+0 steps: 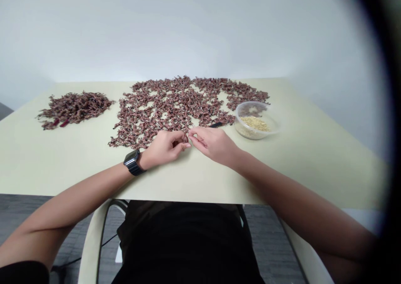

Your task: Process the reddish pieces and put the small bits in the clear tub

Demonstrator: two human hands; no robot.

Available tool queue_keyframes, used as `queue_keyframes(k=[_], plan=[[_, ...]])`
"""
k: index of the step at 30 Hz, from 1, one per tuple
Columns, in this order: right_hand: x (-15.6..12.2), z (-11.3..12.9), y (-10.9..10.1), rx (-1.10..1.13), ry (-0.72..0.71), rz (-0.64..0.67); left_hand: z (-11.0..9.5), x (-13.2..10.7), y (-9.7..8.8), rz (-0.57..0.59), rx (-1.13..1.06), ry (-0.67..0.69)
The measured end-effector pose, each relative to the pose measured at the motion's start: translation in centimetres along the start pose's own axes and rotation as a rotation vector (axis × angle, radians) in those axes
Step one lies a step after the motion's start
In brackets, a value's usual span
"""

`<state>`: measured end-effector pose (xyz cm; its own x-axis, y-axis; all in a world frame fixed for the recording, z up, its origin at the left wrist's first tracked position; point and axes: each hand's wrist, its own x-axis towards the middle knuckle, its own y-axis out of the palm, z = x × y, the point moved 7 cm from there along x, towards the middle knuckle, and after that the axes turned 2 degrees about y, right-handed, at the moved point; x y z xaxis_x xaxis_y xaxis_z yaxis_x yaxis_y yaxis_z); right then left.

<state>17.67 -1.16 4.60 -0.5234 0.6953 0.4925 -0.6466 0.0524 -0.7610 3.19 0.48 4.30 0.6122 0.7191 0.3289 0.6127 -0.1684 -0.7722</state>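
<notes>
My left hand (166, 147), with a dark watch (133, 162) on its wrist, is closed in a pinch at the near edge of a wide spread of dried reddish-brown pieces (163, 104). A bit of the same reddish-brown shows at its fingertips. Facing it, my right hand (214, 144) is pinched too, its fingertips nearly touching the left ones. Whatever the right fingers hold is too small to make out. To the right of that hand stands a clear round plastic bowl (241, 130) with small yellow bits (255, 124) inside.
A separate heap of darker dried pieces (77, 107) lies on the left of the pale yellow table (300, 163), two dark red items (64, 122) at its near side. A black thin object (215, 125) lies behind my right hand. The wall (175, 29) stands behind the table.
</notes>
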Motion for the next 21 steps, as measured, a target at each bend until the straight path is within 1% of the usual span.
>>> queue_keyframes(k=[3, 6, 9, 12, 14, 16, 19, 21], plan=[[-0.2, 0.3, 0.1, -0.032, -0.063, 0.025, 0.1, 0.0, 0.1, 0.021, -0.014, -0.018], [-0.3, 0.5, 0.2, -0.052, -0.095, 0.046, 0.0, 0.0, 0.2, 0.033, -0.036, -0.011], [-0.3, 0.7, 0.2, -0.063, -0.101, 0.060, -0.2, 0.1, 0.2, 0.041, -0.034, 0.007], [-0.1, 0.7, 0.0, -0.009, -0.054, 0.028, -0.4, 0.1, 0.1, 0.039, -0.001, 0.025], [0.0, 0.6, -0.2, 0.079, 0.036, -0.007, -0.4, 0.0, 0.2, 0.033, 0.041, 0.044], [0.1, 0.0, -0.2, 0.225, 0.186, -0.015, -0.4, -0.1, 0.3, 0.020, 0.114, 0.090], [-0.2, -1.0, 0.7, 0.533, 0.461, 0.060, -0.7, -0.4, 0.3, -0.029, 0.281, 0.216], [-0.5, -1.3, 1.5, 0.770, 0.610, 0.129, -1.2, -0.6, 0.3, -0.060, 0.394, 0.320]])
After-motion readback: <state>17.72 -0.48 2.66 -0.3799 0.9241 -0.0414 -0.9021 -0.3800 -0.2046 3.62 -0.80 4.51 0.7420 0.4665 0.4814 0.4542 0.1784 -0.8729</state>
